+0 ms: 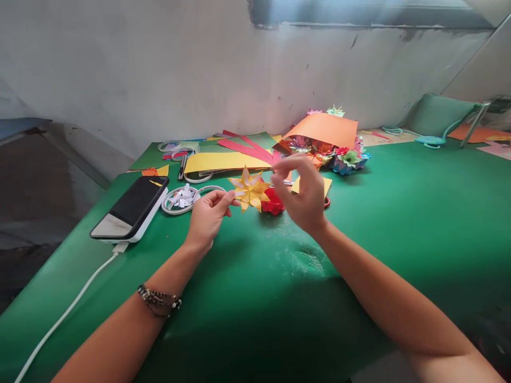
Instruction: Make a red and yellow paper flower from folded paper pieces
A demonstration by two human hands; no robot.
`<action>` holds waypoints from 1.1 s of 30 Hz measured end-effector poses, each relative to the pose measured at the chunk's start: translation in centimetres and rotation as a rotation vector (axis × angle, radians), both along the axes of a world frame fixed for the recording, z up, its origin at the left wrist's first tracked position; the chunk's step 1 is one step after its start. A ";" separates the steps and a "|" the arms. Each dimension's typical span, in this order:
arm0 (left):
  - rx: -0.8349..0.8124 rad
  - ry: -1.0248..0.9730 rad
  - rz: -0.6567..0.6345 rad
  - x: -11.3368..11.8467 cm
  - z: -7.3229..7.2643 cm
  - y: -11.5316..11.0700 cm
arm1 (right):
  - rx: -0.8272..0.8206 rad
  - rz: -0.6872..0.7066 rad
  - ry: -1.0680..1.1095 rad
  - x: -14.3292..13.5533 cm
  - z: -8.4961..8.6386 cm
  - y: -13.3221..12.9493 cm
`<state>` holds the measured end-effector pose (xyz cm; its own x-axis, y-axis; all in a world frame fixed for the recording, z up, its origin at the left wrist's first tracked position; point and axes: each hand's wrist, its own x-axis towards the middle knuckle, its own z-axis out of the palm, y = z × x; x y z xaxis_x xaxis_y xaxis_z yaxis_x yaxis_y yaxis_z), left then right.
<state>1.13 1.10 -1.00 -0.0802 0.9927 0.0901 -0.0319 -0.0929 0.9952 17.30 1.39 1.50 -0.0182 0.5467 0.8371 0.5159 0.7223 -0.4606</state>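
My left hand [211, 217] pinches one petal of a yellow folded-paper flower [249, 190] between thumb and fingers. The flower is held up above the table, its pointed petals spread. To its right, my right hand [302, 192] is raised with fingers curved and thumb apart from them, and nothing shows between them. A red paper flower [273, 202] sits on the table behind and below the yellow one, partly covered by it. Beyond my right hand lies a yellow paper square [326, 186]. A red scissor-like handle [327, 202] peeks out beside it, mostly hidden.
At left, a phone [139, 199] lies on a white block with a white cable [72, 306]. Tape rolls [165, 206] hold white paper scraps [183, 197]. Yellow strips [223, 161], red strips [247, 149], orange paper [325, 129] and colourful paper flowers [349, 158] lie at the back of the green table [399, 213].
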 end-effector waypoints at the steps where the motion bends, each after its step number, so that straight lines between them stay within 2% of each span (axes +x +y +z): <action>1: 0.013 -0.018 0.009 0.0 0.0 -0.1 | 0.007 0.013 -0.126 -0.5 -0.2 -0.4; 3: 0.048 -0.046 -0.004 0.2 0.0 -0.2 | 0.045 0.007 -0.313 -1.2 -0.7 -0.9; 5: 0.086 -0.066 -0.035 0.3 0.0 -0.3 | 0.062 -0.020 -0.386 -1.7 -1.2 -1.0; 11: 0.120 -0.111 -0.111 0.3 -0.1 -0.4 | -0.026 -0.089 -0.364 -1.7 -1.5 -0.6; 14: 0.109 -0.131 -0.137 0.3 0.0 -0.4 | -0.019 -0.143 -0.353 -1.9 -1.5 -0.8; 18: 0.142 -0.115 -0.134 0.3 0.1 -0.5 | 0.037 -0.231 -0.347 -2.1 -1.4 -1.1; 21: 0.185 -0.047 -0.097 0.4 0.3 -0.8 | 0.007 -0.261 -0.354 -2.0 -1.3 -1.2; 25: 0.193 0.041 -0.073 0.4 0.5 -1.1 | -0.064 -0.251 -0.392 -1.9 -1.0 -1.2; 28: 0.210 0.044 -0.056 0.3 0.5 -1.1 | -0.102 -0.193 -0.386 -1.8 -0.8 -1.1; 33: 0.231 -0.027 -0.038 0.2 0.2 -0.7 | -0.104 -0.061 -0.065 -0.9 -0.3 -0.3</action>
